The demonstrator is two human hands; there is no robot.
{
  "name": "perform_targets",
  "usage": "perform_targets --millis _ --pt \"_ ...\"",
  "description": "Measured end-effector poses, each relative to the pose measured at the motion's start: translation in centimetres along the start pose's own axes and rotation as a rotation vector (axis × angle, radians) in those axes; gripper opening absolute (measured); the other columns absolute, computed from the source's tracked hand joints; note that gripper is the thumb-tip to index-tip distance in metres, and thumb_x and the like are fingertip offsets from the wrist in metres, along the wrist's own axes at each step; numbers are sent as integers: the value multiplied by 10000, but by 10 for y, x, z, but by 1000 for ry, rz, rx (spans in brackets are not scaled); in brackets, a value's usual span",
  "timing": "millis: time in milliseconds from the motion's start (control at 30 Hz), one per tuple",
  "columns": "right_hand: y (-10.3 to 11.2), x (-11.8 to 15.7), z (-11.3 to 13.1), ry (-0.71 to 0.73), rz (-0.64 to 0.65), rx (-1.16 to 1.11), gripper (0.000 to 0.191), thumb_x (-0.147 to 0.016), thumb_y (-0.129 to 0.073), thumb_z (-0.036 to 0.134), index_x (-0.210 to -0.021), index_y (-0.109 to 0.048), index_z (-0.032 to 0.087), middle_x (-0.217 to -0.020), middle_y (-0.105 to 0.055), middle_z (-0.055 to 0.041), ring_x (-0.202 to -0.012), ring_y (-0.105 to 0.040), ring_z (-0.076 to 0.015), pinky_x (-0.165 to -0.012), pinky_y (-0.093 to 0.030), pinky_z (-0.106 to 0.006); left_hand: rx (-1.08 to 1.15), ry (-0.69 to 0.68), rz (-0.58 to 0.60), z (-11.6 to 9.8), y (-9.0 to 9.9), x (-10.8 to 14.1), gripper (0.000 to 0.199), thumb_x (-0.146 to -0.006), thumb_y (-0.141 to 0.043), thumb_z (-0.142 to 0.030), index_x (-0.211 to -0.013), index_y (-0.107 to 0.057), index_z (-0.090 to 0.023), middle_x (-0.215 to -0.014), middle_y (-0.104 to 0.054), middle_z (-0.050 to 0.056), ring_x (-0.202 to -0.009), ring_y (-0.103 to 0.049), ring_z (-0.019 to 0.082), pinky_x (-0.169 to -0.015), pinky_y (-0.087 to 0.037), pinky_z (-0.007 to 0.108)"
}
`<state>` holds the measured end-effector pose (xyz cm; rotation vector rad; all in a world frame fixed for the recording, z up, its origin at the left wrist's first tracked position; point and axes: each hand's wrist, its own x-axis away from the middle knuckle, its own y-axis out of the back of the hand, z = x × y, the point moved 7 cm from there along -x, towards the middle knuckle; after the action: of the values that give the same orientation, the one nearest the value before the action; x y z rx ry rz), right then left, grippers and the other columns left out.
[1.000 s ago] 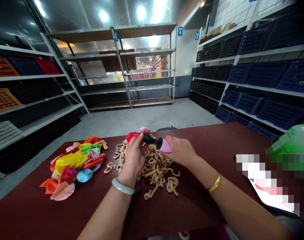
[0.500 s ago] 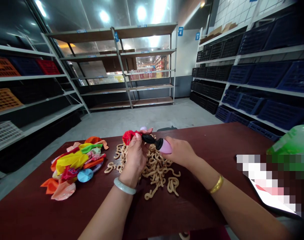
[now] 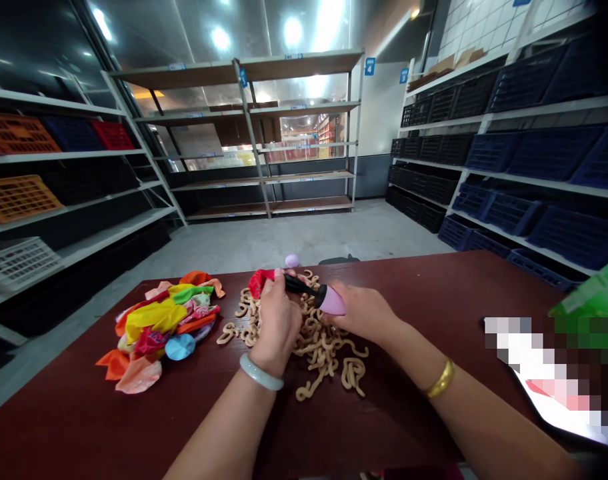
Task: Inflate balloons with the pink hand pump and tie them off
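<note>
My left hand (image 3: 279, 313) pinches a red piece of fabric or rubber (image 3: 261, 283) at the black end of a tool. The tool's pink-purple handle (image 3: 333, 301) sits in my right hand (image 3: 367, 308), its black shaft (image 3: 304, 287) pointing left into the red piece. Beneath both hands lies a heap of beige curled strands (image 3: 321, 347). Left of it is a pile of colourful limp pieces (image 3: 157, 317), yellow, orange, green, pink and blue.
The dark red table (image 3: 194, 427) carries a pixelated flat white item (image 3: 549, 380) and a green bag (image 3: 594, 293) at right. A small purple round thing (image 3: 292, 261) shows past the far edge. Shelves (image 3: 309, 178) and crates (image 3: 494, 153) stand beyond.
The view has shifted slightly, moving the scene to the right. The red piece looks more bunched at my left fingers, and the purple round thing beyond my left hand shows more fully.
</note>
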<state>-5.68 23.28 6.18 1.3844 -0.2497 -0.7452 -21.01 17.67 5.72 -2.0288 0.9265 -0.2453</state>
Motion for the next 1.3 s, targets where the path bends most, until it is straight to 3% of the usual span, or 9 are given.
perform_targets --millis 233,400,533,633,733,833,933,1033,1300 --pt "-7 -3 -5 34 1 37 470 -798 -580 558 -1171 -520 279 -1042 -695 -40 -884 -656 -246 -650 -400 -307 79 -138 -108 -61 37 -40 57 -857 -590 -189 -866 -540 -164 -720 -552 -3 -639 -581 141 -621 -478 298" --pt "-10 -4 -11 18 -12 88 451 -811 -576 535 -1158 -514 254 -1082 -681 -70 -924 -649 -254 -681 -409 -311 84 -219 -160 -77 45 -45 135 -877 -580 -261 -817 -487 -183 -706 -549 -9 -619 -573 135 -610 -472 295" --pt "-11 -4 -14 -4 11 128 413 -826 -556 531 -1110 -513 235 -996 -693 -74 -882 -659 -252 -679 -405 -311 68 -245 -122 -63 30 -33 207 -846 -644 -315 -841 -474 -197 -730 -580 -8 -646 -596 132 -641 -482 286" --pt "-8 -3 -8 -2 2 121 396 -837 -536 538 -1094 -508 237 -999 -693 -73 -877 -661 -247 -674 -405 -306 50 -155 -94 -38 13 -18 242 -849 -640 -369 -870 -467 -201 -810 -630 31 -726 -640 165 -687 -499 319" --pt "-5 -1 2 -8 -11 91 368 -848 -525 521 -1080 -504 236 -977 -694 -64 -859 -665 -241 -656 -399 -295 26 -57 -19 -13 -4 -1 258 -851 -632 -397 -866 -466 -200 -789 -615 16 -670 -624 145 -715 -506 337" --pt "-3 1 11 -27 -17 58 373 -847 -527 516 -1083 -492 229 -932 -694 -62 -820 -668 -240 -644 -394 -293 -22 -41 17 2 -13 13 251 -850 -633 -383 -832 -466 -196 -712 -561 -19 -592 -568 108 -673 -493 289" --pt "-2 2 19 -27 -20 24 380 -855 -512 525 -1092 -493 228 -943 -693 -64 -824 -668 -244 -646 -397 -297 -67 -68 -3 4 -14 17 249 -851 -623 -382 -812 -458 -200 -697 -546 -19 -580 -549 113 -605 -470 265" --pt "-3 1 20 -21 -4 21 416 -859 -508 538 -1148 -495 239 -997 -689 -66 -873 -664 -248 -674 -410 -308 -67 -120 -40 -10 -7 10 245 -846 -623 -370 -808 -441 -211 -698 -539 -22 -564 -533 118 -573 -458 269" --pt "-8 -2 0 41 -28 64 430 -837 -528 573 -1104 -525 235 -1023 -684 -66 -892 -650 -256 -687 -418 -324 1 -325 -205 -80 36 -32 201 -894 -536 -360 -818 -416 -217 -649 -504 -30 -508 -519 121 -530 -430 274"
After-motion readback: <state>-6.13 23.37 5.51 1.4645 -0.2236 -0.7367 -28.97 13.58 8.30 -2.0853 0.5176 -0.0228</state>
